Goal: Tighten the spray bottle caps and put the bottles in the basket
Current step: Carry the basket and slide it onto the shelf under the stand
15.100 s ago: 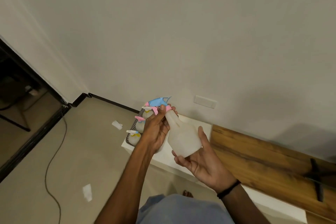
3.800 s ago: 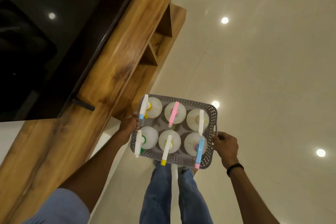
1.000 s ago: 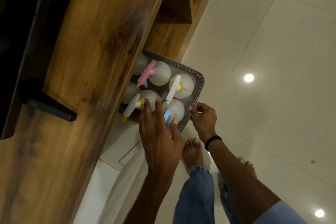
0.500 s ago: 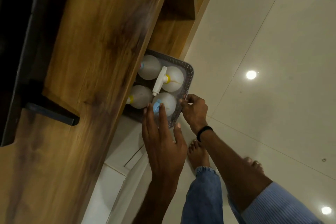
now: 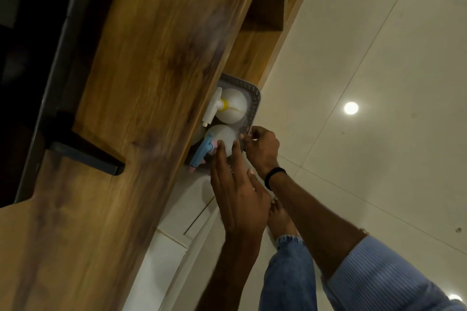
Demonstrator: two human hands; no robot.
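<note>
- Your left hand lies flat with the fingers stretched out straight, its fingertips pressed against the near end of the grey basket — nothing is clasped in it.
- Your right hand is pinched on the basket's outer rim at its near corner, finger and thumb closed on the perforated edge; a black band sits on that wrist.
- The basket is tucked most of the way under the wooden shelf, so only its outer strip shows past the shelf's edge.
- Two spray bottles show inside it, seen from above. The farther bottle has a white trigger head on a yellow collar; the nearer bottle has a blue trigger head with a pink tip, and your left fingertips rest just beside it.
- Both bottles stand upright and close together; whether their caps are fully tight you cannot tell from here.
- Any other bottles in the basket are hidden by the shelf.
- Below the basket is a white surface with a seam line; whether the basket rests on it you cannot tell.
- Your bare foot and blue jeans leg stand on the pale tiled floor, which reflects round ceiling lights.
- The frame is slightly blurred around the shelf edge.
</note>
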